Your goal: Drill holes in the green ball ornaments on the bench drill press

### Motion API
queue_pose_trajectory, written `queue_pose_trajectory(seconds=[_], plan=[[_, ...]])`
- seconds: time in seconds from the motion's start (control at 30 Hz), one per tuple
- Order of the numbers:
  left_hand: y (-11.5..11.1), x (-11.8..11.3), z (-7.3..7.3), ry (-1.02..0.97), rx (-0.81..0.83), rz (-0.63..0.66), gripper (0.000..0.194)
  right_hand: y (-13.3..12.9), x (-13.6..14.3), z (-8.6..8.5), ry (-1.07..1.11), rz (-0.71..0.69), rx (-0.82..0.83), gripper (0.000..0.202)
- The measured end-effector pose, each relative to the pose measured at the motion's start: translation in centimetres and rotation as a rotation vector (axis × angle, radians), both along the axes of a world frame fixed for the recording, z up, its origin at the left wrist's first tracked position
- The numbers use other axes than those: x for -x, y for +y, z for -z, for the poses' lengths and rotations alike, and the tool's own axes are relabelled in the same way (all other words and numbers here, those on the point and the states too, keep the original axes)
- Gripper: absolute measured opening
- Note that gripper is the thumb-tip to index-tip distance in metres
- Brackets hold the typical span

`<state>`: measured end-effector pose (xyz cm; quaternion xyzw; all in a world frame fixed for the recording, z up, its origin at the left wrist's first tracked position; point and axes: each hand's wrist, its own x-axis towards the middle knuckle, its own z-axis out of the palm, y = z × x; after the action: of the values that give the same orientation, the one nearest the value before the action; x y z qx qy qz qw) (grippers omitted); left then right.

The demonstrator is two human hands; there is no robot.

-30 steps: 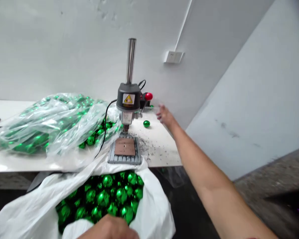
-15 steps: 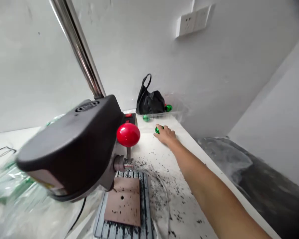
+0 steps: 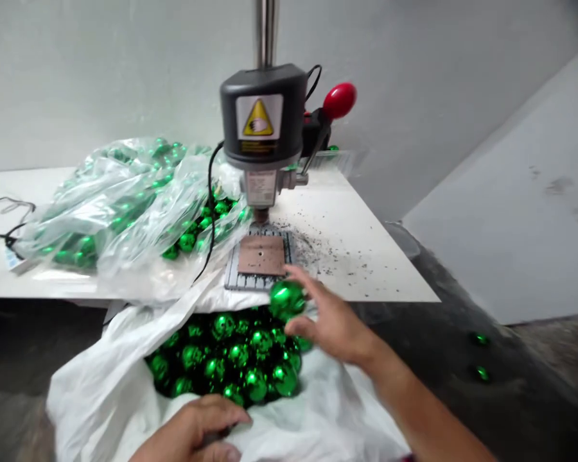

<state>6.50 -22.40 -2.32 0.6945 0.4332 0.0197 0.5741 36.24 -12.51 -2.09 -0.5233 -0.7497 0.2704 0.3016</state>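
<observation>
My right hand [image 3: 330, 321] holds a shiny green ball [image 3: 287, 299] between thumb and fingers, over the right side of a white sack [image 3: 106, 366]. Many green balls [image 3: 238, 354] fill the open sack, below the table's front edge. At the sack's near rim rests my left hand [image 3: 197, 427], its fingers curled; what they grip, if anything, is hidden. Beyond the sack stands a drill press [image 3: 264, 122] with a red-knobbed lever [image 3: 340, 101]. Under its head, a brown square plate [image 3: 261, 255] with a small hole lies on a slotted metal base [image 3: 231, 276].
Clear plastic bags of green balls [image 3: 125, 199] cover the left of the white table [image 3: 390, 276]. Dark shavings are scattered right of the base. A black cable [image 3: 212, 218] hangs beside the press. Two green balls [image 3: 481, 373] lie on the floor at right.
The view has swung left and back, bringing the sack and my left hand into sight. My right hand has come from the table's far end to above the sack, with a green ball.
</observation>
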Motion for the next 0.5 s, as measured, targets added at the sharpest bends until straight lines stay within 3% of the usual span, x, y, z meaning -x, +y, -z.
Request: queue_pose_trajectory(seconds=[0.03, 0.07, 0.13, 0.17, 0.2, 0.33, 0.43, 0.5], plan=[[-0.8, 0.4, 0.1, -0.028, -0.015, 0.007, 0.046, -2.1, 1.4, 0.6, -0.058, -0.047, 0.007, 0.081], [-1.4, 0.7, 0.1, -0.048, -0.031, 0.010, 0.046, -3.5, 2.3, 1.4, -0.125, 0.030, 0.036, 0.071], [-2.4, 1.3, 0.0, -0.060, -0.054, 0.002, 0.043, -4.8, 2.6, 3.4, -0.271, 0.401, 0.132, 0.061], [-2.8, 1.6, -0.2, -0.058, -0.064, -0.009, 0.042, -4.7, 2.3, 4.4, -0.323, 0.569, 0.221, 0.066], [-3.1, 1.7, -0.3, -0.052, -0.080, -0.024, 0.041, -4.4, 1.9, 5.4, -0.332, 0.635, 0.276, 0.073], [-4.0, 1.9, -0.4, -0.041, -0.175, -0.054, 0.034, -3.6, 1.4, 8.1, -0.285, 0.677, 0.406, 0.095], [-3.9, 2.6, 0.4, -0.024, -0.324, -0.113, 0.032, -5.1, 1.9, 9.1, -0.238, 0.705, 0.437, 0.083], [-3.1, 3.7, 1.1, 0.107, -0.577, -0.296, 0.034, -6.5, 2.0, 9.3, -0.171, 0.719, 0.427, 0.071]])
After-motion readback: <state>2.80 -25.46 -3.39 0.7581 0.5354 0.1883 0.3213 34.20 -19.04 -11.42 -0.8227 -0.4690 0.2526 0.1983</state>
